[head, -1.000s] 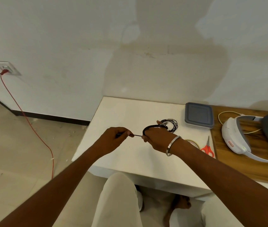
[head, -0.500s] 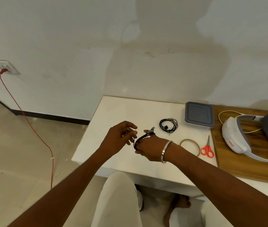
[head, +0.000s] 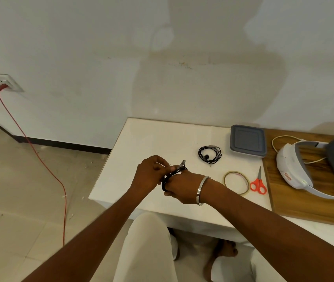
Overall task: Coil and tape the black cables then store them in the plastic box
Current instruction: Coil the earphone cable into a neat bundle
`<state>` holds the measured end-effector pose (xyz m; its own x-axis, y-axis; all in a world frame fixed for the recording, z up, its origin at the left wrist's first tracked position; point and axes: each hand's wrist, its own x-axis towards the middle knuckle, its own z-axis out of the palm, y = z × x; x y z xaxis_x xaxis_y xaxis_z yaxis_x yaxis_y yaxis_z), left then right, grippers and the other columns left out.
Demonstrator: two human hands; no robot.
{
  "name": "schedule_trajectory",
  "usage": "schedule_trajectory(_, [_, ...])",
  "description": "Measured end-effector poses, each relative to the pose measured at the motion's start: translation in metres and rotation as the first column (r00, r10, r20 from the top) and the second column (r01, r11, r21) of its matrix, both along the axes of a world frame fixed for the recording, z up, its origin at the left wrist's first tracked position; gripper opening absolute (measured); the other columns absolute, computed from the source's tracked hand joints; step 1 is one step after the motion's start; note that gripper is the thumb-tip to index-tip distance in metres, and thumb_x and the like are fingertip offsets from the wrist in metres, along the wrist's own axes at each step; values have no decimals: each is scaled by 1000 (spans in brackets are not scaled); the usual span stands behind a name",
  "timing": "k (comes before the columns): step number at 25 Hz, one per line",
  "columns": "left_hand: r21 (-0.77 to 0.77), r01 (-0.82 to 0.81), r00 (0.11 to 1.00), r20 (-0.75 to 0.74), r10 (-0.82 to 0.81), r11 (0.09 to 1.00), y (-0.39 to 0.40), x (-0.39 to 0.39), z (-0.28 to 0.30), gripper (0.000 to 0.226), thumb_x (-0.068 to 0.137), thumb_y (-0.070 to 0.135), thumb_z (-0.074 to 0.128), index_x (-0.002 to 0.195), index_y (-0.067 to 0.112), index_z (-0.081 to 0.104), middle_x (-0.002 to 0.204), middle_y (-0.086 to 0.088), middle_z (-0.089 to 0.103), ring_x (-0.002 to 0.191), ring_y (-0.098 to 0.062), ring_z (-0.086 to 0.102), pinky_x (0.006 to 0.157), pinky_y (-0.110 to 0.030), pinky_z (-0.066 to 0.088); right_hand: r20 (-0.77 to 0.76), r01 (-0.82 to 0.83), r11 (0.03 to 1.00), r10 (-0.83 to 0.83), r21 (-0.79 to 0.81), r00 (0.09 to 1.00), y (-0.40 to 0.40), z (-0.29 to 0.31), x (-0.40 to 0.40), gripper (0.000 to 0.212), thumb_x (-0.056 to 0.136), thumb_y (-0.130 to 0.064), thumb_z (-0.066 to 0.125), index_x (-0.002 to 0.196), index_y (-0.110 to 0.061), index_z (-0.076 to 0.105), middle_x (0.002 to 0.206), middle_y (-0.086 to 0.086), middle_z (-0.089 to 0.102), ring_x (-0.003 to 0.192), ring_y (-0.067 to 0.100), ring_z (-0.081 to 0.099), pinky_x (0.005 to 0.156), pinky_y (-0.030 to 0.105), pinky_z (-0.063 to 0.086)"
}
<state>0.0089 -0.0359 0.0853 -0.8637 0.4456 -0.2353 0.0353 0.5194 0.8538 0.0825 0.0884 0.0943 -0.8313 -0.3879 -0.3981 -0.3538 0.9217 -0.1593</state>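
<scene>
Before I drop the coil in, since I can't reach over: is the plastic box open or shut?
Shut. The plastic box has its grey lid seated flat on top.

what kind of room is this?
Likely a plain home or makeshift workroom: a bare patchy wall, a low white table with a tape roll and scissors, and a VR headset alongside.

Both hands meet, arms stretched forward.
Left hand pinches with curled fingers; right hand, bangled wrist, curls just beside it.
</scene>
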Motion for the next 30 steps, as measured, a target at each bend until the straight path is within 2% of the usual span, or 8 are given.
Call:
schedule_trajectory(3, [-54, 75, 997, 19, -74, 996, -2, -3, -1, 10, 84, 25, 70, 82, 16, 73, 65, -1, 67, 47, -1, 56, 61, -21, 47, 13, -11, 1000, 11, 2, 1000, 1, -4, 1, 29, 100, -23, 35, 108, -6, 57, 125, 5, 58, 118, 22, 50, 112, 44, 19])
schedule_trajectory(6, [-60, 206, 976, 78, -202, 977, -7, -5, 0, 12, 89, 17, 65, 90, 15, 76, 79, -7, 73, 64, -8, 62, 72, -26, 51, 30, -7, 1000, 7, 8, 1000, 3, -10, 0, 25, 100, -23, 37, 104, -9, 57, 125, 2, 59, 123, 20, 48, 117, 48, 10])
schedule_trajectory(10, [-27, 286, 942, 191, -276, 958, -9, -5, 8, 19, 93, 13, 57, 100, 13, 74, 91, -6, 74, 80, -12, 68, 85, -25, 50, 45, -20, 999, 18, 46, 999, 3, -13, 0, 23, 99, -21, 39, 105, -10, 58, 124, 1, 58, 126, 20, 45, 117, 49, 9])
schedule_trajectory(13, [-10, 333, 915, 245, -320, 943, -8, -6, 8, 18, 92, 16, 59, 103, 13, 73, 99, -7, 74, 90, -18, 69, 93, -30, 49, 55, -31, 998, 28, 63, 998, 4, -12, 1, 24, 99, -21, 38, 108, -9, 57, 124, 2, 58, 126, 23, 45, 117, 54, 8])
schedule_trajectory(18, [-73, 340, 930, 178, -323, 938, -3, -9, 10, 13, 88, 22, 66, 94, 13, 75, 94, -6, 74, 85, -19, 69, 88, -33, 53, 48, -65, 995, 61, 71, 997, -1, -5, 3, 27, 100, -23, 36, 104, -7, 57, 118, 7, 60, 120, 26, 51, 117, 56, 6])
schedule_trajectory(22, [-129, 380, 915, 200, -351, 916, -2, -11, 10, 21, 88, 25, 66, 95, 7, 74, 89, -8, 73, 78, -16, 67, 77, -25, 54, 33, -104, 991, 101, 90, 994, -3, -10, 4, 29, 101, -25, 35, 102, -8, 57, 115, 7, 61, 118, 26, 52, 116, 58, 8])
schedule_trajectory(27, [-163, 379, 905, 270, -328, 911, 5, -13, 11, 24, 87, 19, 62, 63, 14, 65, 62, 1, 59, 64, -15, 54, 65, -22, 45, 6, -110, 992, 109, 69, 994, -5, -11, 3, 32, 101, -28, 34, 96, -6, 57, 105, 10, 63, 107, 28, 56, 115, 58, 10])
schedule_trajectory(30, [-99, 328, 886, 376, -270, 939, 6, -12, 13, 20, 90, 20, 58, 75, 11, 66, 80, -6, 64, 82, -21, 60, 80, -28, 49, -13, -89, 995, 90, 50, 996, -4, -10, 2, 32, 100, -28, 34, 96, -7, 58, 105, 9, 64, 107, 28, 56, 116, 56, 10])
